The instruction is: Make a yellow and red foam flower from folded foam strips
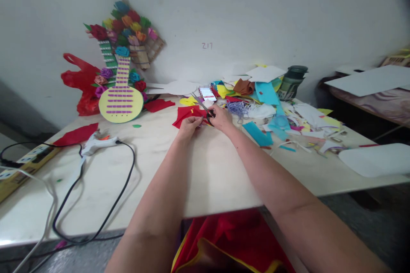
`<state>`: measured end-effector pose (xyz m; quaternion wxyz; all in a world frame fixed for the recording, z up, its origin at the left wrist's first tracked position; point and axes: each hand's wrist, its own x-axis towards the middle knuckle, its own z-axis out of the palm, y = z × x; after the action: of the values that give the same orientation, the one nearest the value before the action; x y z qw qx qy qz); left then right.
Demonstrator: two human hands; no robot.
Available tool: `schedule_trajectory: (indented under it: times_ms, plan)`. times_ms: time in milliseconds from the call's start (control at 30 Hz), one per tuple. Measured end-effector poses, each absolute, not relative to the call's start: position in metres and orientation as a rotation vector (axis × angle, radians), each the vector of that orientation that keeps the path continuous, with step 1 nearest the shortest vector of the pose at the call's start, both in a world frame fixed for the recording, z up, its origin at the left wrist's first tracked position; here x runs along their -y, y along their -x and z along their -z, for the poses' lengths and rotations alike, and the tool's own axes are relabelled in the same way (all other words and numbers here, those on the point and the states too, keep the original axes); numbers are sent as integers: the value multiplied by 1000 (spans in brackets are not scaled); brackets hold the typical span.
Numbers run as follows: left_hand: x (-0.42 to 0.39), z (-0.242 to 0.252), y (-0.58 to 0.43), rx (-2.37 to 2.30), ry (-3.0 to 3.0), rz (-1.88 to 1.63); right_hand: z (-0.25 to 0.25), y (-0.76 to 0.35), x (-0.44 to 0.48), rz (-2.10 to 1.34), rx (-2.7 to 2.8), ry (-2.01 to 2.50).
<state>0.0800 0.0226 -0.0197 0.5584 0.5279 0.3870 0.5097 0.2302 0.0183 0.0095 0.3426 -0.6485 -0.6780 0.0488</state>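
Observation:
My left hand (pixel 189 126) is closed on a piece of red paper (pixel 185 113) near the middle of the pale table (pixel 205 179). Beside it my right hand (pixel 220 117) grips black-handled scissors (pixel 205 108), whose blades point up and left over the red paper. Both hands meet at the paper, far out from my body.
A white glue gun (pixel 96 143) with a black cord (pixel 124 179) lies at the left. A paper guitar with paper flowers (pixel 121 89) leans against the wall. Coloured paper scraps (pixel 275 111) and a dark green jar (pixel 293 82) crowd the right. A power strip (pixel 28 155) sits far left.

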Motion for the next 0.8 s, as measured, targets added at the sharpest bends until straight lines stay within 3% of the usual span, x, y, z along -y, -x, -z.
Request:
schedule_trajectory:
  times_ms: [167, 400, 800]
  plan:
    - [-25, 19, -78, -854, -1248, -1312, -14, -238, -18, -270, 1709, 1560]
    - [-36, 27, -69, -845, -1231, -1376, -21, -259, -7, -1079, 1801, 1250]
    - [-37, 25, -64, -866, -1212, -1378, -23, -290, -8, -1443, 1899, 1159]
